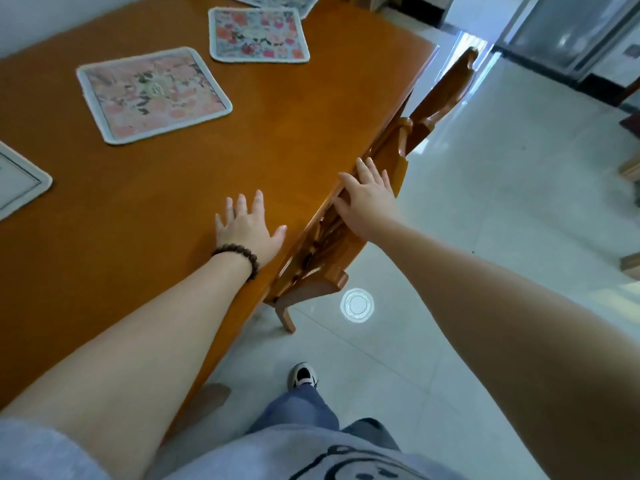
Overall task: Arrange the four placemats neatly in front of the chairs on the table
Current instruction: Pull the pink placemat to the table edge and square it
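Placemats lie on the orange wooden table [284, 126]. A pink floral placemat [152, 95] sits left of centre, a brighter floral placemat [258, 34] lies behind it, a third placemat [277, 0] is cut off at the top edge, and a pale placemat [17, 181] pokes in at the left edge. My left hand [246, 226], wearing a bead bracelet, rests flat on the bare tabletop near the right edge, fingers spread. My right hand [369, 199] lies with fingers apart on the top rail of a wooden chair [398, 157] pushed against the table's side.
A second wooden chair back [450, 88] stands further along the same table side. Pale tiled floor [485, 237] stretches to the right, with a round light reflection near the chair leg. My foot [304, 374] is on the floor beside the table.
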`<state>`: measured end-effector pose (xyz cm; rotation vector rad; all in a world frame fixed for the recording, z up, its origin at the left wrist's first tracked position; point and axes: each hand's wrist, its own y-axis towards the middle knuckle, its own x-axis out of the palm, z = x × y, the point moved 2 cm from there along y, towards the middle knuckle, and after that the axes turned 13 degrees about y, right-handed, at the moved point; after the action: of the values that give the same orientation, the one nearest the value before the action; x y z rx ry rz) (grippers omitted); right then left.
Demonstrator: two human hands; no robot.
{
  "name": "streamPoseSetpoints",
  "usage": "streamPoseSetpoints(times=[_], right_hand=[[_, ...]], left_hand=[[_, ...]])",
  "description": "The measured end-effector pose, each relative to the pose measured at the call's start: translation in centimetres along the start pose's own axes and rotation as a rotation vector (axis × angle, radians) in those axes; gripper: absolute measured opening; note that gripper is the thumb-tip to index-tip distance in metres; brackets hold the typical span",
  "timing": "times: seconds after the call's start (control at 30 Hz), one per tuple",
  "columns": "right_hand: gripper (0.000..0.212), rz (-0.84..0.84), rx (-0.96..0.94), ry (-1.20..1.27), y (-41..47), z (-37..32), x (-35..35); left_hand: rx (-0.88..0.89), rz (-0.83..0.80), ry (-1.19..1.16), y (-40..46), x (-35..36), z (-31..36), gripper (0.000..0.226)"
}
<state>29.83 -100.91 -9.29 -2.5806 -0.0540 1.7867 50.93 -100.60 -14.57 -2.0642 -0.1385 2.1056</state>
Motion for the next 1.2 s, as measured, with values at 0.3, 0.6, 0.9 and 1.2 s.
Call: streamPoseSetpoints(times=[0.3, 0.6, 0.9, 1.2], right_hand=[[0.055, -0.138, -0.117, 0.002, 5.8, -1.5, -2.2], [0.054, -0.171, -0.304, 0.009, 14.8, -1.8, 1.5], [0.053, -0.372, -0.539, 0.033, 25.4, -0.3, 3.5], [0.054, -0.5, -0.656, 0.011, 31.1, -1.1, 4.1]], left_hand=[[-0.226, -0.005, -0.038, 1.0, -1.5, -1.3, 0.082], [-0.437, -0.035, -0.046, 4.3, -2.4, -1.6, 0.081], [-0.698, -0.039, -0.087, 11.8, -3.9, 1.5, 0.082], [-0.84, -0.106, -0.096, 14.3, -4.0, 2.0, 0.082]])
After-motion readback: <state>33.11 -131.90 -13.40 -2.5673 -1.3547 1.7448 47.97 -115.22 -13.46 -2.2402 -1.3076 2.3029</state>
